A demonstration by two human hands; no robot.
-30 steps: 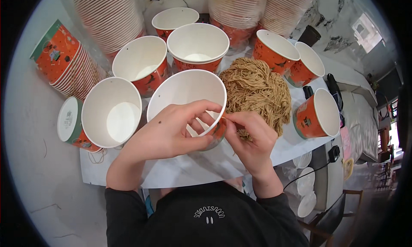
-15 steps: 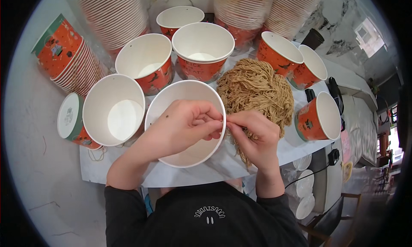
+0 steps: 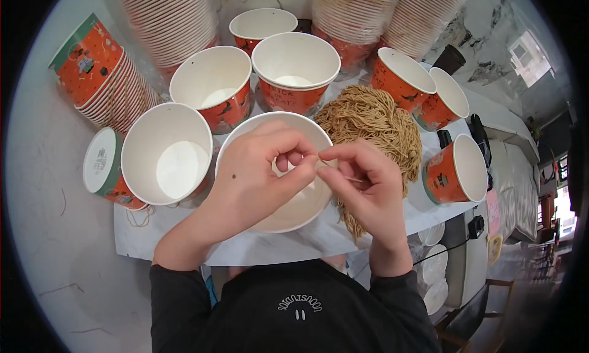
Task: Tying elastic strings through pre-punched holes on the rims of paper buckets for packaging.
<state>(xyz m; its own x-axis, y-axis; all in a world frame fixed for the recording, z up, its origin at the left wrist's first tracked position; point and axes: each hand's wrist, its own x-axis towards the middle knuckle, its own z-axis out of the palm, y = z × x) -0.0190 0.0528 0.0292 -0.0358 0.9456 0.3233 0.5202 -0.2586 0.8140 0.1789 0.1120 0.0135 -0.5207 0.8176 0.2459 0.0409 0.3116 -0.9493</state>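
Note:
My left hand (image 3: 261,169) and my right hand (image 3: 363,182) meet fingertip to fingertip over the right side of a white-lined paper bucket (image 3: 294,217). Both are closed in a pinch. A short thin string (image 3: 353,179) shows under my right fingers; it seems to run between the two pinches, though the fingertips hide most of it. The bucket stands upright at the table's front, partly covered by my left hand. Just beyond my right hand lies a big heap of tan strings (image 3: 380,129), some strands hanging toward the front edge.
Orange paper buckets stand around the marble-patterned table (image 3: 184,245), including one at the left (image 3: 141,150) and a tilted one at the right (image 3: 438,169). Tall stacks of nested buckets (image 3: 172,22) rise at the back. Another stack (image 3: 116,89) leans at far left.
Both hands have lifted off the front bucket's right rim and now pinch together just inside it. The string under my right fingers has come into sight. The view has shifted slightly.

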